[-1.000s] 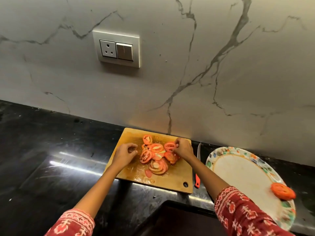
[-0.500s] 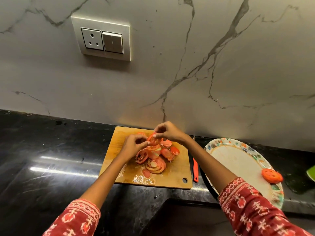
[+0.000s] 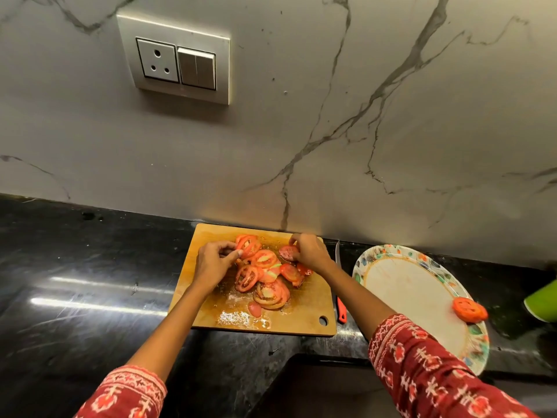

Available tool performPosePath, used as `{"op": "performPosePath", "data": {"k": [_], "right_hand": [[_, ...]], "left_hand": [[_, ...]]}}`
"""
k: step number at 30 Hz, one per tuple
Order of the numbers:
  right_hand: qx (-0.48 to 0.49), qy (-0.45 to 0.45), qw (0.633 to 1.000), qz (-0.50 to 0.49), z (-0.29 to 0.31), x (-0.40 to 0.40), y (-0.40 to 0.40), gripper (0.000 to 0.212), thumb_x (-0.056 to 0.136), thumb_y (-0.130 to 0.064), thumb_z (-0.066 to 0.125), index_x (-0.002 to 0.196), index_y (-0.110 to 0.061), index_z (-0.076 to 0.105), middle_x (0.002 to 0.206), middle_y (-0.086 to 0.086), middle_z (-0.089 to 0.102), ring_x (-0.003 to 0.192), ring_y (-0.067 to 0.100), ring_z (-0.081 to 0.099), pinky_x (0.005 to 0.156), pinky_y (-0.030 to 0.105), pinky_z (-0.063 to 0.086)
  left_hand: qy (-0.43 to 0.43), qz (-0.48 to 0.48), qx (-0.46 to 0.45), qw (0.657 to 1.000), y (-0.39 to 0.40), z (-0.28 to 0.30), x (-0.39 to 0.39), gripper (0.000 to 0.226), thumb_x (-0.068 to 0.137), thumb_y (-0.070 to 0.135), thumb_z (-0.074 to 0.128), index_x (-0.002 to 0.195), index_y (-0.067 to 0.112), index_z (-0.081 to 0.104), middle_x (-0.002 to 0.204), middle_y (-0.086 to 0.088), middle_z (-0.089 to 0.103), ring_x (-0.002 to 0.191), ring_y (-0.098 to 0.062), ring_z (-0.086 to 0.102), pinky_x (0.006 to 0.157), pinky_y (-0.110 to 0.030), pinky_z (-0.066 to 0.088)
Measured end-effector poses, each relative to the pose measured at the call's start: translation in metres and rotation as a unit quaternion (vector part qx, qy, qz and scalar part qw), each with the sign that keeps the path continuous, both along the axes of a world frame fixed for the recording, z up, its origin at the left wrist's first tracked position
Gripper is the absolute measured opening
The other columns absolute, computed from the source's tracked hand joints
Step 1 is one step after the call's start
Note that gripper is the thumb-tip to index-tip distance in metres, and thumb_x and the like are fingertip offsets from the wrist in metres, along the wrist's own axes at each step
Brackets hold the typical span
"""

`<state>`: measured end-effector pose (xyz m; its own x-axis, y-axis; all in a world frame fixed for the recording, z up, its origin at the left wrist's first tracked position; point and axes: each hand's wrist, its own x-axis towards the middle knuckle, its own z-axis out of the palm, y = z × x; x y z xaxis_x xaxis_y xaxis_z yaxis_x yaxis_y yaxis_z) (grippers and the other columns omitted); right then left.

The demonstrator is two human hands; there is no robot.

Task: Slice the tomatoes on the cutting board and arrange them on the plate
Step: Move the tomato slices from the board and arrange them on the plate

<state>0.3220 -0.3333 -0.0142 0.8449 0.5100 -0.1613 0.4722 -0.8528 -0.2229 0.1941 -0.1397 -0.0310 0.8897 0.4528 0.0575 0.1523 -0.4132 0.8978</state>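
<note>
Two hands work the tomato slices (image 3: 265, 276) heaped on the cutting board (image 3: 304, 315): the left hand (image 3: 212, 262) pinches a slice at the heap's 11 o'clock, the right hand (image 3: 309, 251) curls its fingers round a darker one at 1 o'clock. Slicing looks done; plating is under way. One slice (image 3: 469, 309) sits at the plate (image 3: 413, 285) rim, 4 o'clock. Next, the pinched slices need lifting across to the plate at 3 o'clock, over the knife (image 3: 340, 292).
</note>
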Motion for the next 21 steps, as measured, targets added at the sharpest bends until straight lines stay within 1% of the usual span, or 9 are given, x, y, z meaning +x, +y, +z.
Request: {"op": "performPosePath", "data": {"k": [4,6,8,11,14,15,17,19,21], "right_hand": [[-0.008,0.028,0.999,-0.017,0.001,0.003,-0.003,0.041,0.076,-0.024,0.076,0.112,-0.011,0.060,0.112,0.009,0.062,0.105,0.025,0.056,0.077,0.029,0.044],[0.018,0.051,0.998,-0.023,0.003,0.006,-0.004,0.040,0.072,-0.021,0.079,0.104,-0.012,0.058,0.109,0.009,0.060,0.102,0.024,0.054,0.072,0.027,0.039],[0.044,0.075,0.996,-0.025,0.007,0.007,-0.004,0.035,0.071,-0.014,0.079,0.094,-0.015,0.053,0.101,0.006,0.058,0.092,0.019,0.052,0.067,0.025,0.038],[0.076,0.091,0.993,-0.017,0.010,0.006,-0.003,0.029,0.075,-0.013,0.076,0.076,-0.018,0.048,0.088,0.001,0.055,0.082,0.014,0.051,0.055,0.021,0.035],[0.095,0.118,0.988,-0.016,0.011,0.005,-0.004,0.030,0.078,-0.016,0.074,0.066,-0.021,0.048,0.081,0.000,0.057,0.077,0.012,0.052,0.056,0.019,0.035],[0.093,0.109,0.989,-0.020,0.011,0.005,-0.007,0.024,0.078,-0.018,0.074,0.067,-0.019,0.052,0.084,0.002,0.060,0.081,0.013,0.054,0.060,0.021,0.038],[0.074,0.068,0.995,-0.020,0.010,0.007,-0.013,0.013,0.079,-0.024,0.073,0.080,-0.013,0.065,0.096,0.007,0.063,0.093,0.019,0.056,0.069,0.025,0.040],[0.071,0.056,0.996,-0.012,0.008,0.007,-0.016,0.020,0.081,-0.025,0.071,0.092,-0.008,0.069,0.100,0.009,0.065,0.095,0.022,0.058,0.071,0.026,0.040],[0.098,0.072,0.993,-0.006,0.008,0.006,-0.018,0.021,0.084,-0.023,0.069,0.096,-0.006,0.069,0.100,0.010,0.067,0.091,0.021,0.060,0.071,0.026,0.040]], "left_hand": [[0.012,0.003,-0.001,1.000,0.000,0.002,0.001,0.019,0.078,0.014,0.072,0.096,0.007,0.071,0.082,-0.004,0.069,0.073,-0.018,0.064,0.071,-0.036,0.056],[0.012,0.001,0.002,1.000,-0.001,0.005,0.000,0.019,0.079,0.015,0.071,0.096,0.007,0.071,0.082,-0.003,0.068,0.073,-0.018,0.064,0.071,-0.035,0.056],[0.008,0.003,0.009,1.000,-0.002,0.008,-0.001,0.018,0.079,0.015,0.071,0.096,0.008,0.071,0.080,-0.002,0.067,0.072,-0.015,0.063,0.070,-0.033,0.056],[0.009,0.006,0.013,1.000,-0.005,0.010,-0.001,0.018,0.079,0.016,0.071,0.095,0.009,0.071,0.081,-0.002,0.067,0.073,-0.014,0.063,0.068,-0.030,0.056],[0.013,0.001,0.016,1.000,-0.009,0.012,0.002,0.020,0.079,0.017,0.071,0.097,0.008,0.071,0.084,-0.003,0.068,0.075,-0.015,0.063,0.065,-0.023,0.053],[0.012,-0.002,0.018,1.000,-0.011,0.013,0.003,0.021,0.079,0.017,0.071,0.098,0.007,0.070,0.085,-0.003,0.068,0.075,-0.016,0.064,0.065,-0.023,0.052],[0.010,-0.003,0.021,1.000,-0.016,0.016,0.006,0.023,0.078,0.016,0.071,0.099,0.006,0.070,0.086,-0.004,0.068,0.077,-0.017,0.064,0.065,-0.024,0.053],[0.016,-0.001,0.021,1.000,-0.020,0.020,0.008,0.024,0.078,0.015,0.071,0.100,0.005,0.070,0.088,-0.005,0.068,0.077,-0.015,0.063,0.065,-0.024,0.052],[0.018,-0.003,0.025,1.000,-0.025,0.023,0.008,0.023,0.079,0.014,0.071,0.099,0.005,0.070,0.088,-0.005,0.068,0.076,-0.012,0.062,0.064,-0.020,0.051]]}}
